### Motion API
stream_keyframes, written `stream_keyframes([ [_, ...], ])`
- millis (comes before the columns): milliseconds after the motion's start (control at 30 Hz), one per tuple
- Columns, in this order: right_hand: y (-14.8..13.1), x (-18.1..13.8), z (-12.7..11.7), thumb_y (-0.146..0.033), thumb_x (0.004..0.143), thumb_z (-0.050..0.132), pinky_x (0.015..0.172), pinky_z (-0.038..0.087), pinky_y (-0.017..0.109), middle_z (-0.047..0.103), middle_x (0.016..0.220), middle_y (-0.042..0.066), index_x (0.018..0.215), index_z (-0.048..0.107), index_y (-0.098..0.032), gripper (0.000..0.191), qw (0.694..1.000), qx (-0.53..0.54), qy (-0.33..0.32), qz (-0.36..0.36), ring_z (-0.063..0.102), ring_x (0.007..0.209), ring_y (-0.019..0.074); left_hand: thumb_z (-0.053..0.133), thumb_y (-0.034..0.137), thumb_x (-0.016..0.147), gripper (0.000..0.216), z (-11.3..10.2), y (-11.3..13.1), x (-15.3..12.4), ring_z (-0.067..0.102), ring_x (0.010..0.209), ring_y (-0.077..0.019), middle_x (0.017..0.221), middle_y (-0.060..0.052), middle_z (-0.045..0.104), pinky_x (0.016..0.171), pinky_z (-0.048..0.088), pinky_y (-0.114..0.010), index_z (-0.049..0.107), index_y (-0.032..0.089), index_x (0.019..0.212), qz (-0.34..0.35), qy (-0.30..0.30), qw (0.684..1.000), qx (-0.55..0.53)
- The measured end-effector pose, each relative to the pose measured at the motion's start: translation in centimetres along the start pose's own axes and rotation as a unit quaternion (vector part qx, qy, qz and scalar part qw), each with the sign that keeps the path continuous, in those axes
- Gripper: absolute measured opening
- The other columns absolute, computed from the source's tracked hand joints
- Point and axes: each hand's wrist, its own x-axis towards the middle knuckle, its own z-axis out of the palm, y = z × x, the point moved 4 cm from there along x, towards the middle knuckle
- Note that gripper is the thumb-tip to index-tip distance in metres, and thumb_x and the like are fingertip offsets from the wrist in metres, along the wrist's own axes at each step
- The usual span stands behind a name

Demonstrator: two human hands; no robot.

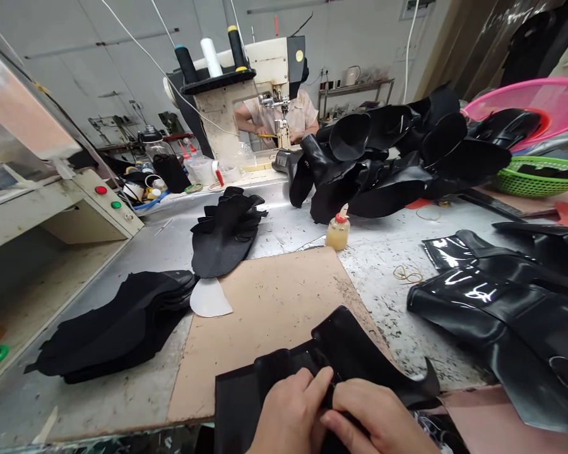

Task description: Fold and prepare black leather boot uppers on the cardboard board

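Observation:
Both my hands meet at the bottom centre over a black leather piece (345, 343) that lies on a brown cardboard board (269, 302). My left hand (291, 413) is closed, with thumb and fingers pinching a fold of the leather. My right hand (376, 419) is closed too, its fingers pressed onto the same fold right beside the left. The lower part of the leather is hidden under my hands.
Stacks of black cut pieces lie at the left (118, 325) and centre (227, 230), with a white piece (209, 298) between. A glue bottle (337, 231), glossy black pieces (511, 302), a boot-upper pile (392, 157), pink (539, 98) and green (534, 176) baskets. Another person sits behind a sewing machine (250, 82).

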Motion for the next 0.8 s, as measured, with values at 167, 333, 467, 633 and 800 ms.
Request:
stream_keyframes([
  [167,3.7,-1.5,-1.1,-0.050,0.094,0.043,0.054,0.039,0.021,0.050,0.059,-0.004,0.064,0.048,-0.022,0.042,0.971,0.100,0.019,0.217,0.051,0.057,0.0125,0.054,0.021,0.087,0.043,-0.1,0.4,0.3,0.070,0.083,-0.0302,0.102,-0.014,0.069,0.070,0.059,-0.042,0.055,0.014,0.129,-0.075,-0.032,0.995,-0.064],
  [333,6.8,-3.1,-0.4,-0.074,0.081,0.047,0.043,0.025,0.022,0.031,0.048,-0.010,0.066,0.045,-0.023,0.053,0.893,0.236,0.042,0.380,0.032,0.042,0.0092,0.055,0.026,0.087,0.037,-0.1,0.8,0.8,0.070,0.089,-0.0329,0.110,-0.014,0.067,0.071,0.058,-0.042,0.057,0.017,0.123,-0.103,-0.074,0.988,-0.094],
  [467,7.0,-3.4,0.2,-0.081,0.073,0.049,0.043,0.024,0.021,0.031,0.043,-0.011,0.066,0.042,-0.023,0.059,0.864,0.275,0.042,0.420,0.032,0.038,0.0083,0.053,0.025,0.089,0.045,-0.2,1.4,1.1,0.070,0.087,-0.0351,0.108,-0.016,0.068,0.070,0.059,-0.046,0.051,0.015,0.133,-0.096,-0.105,0.989,-0.049],
  [633,6.4,-3.4,0.0,-0.075,0.080,0.047,0.043,0.031,0.021,0.036,0.042,-0.010,0.068,0.049,-0.022,0.054,0.895,0.223,0.045,0.384,0.038,0.040,0.0102,0.052,0.016,0.090,0.049,-0.7,2.4,1.4,0.070,0.086,-0.0346,0.110,-0.019,0.068,0.072,0.059,-0.046,0.047,0.008,0.137,-0.123,-0.168,0.978,0.012],
  [800,3.2,-1.5,-0.5,-0.048,0.096,0.043,0.055,0.046,0.022,0.061,0.063,-0.001,0.071,0.059,-0.021,0.040,0.978,0.087,0.027,0.190,0.059,0.057,0.0138,0.049,0.011,0.090,0.050,-0.6,2.5,1.5,0.071,0.086,-0.0341,0.110,-0.020,0.067,0.071,0.059,-0.046,0.043,0.007,0.140,-0.110,-0.176,0.977,0.042],
])
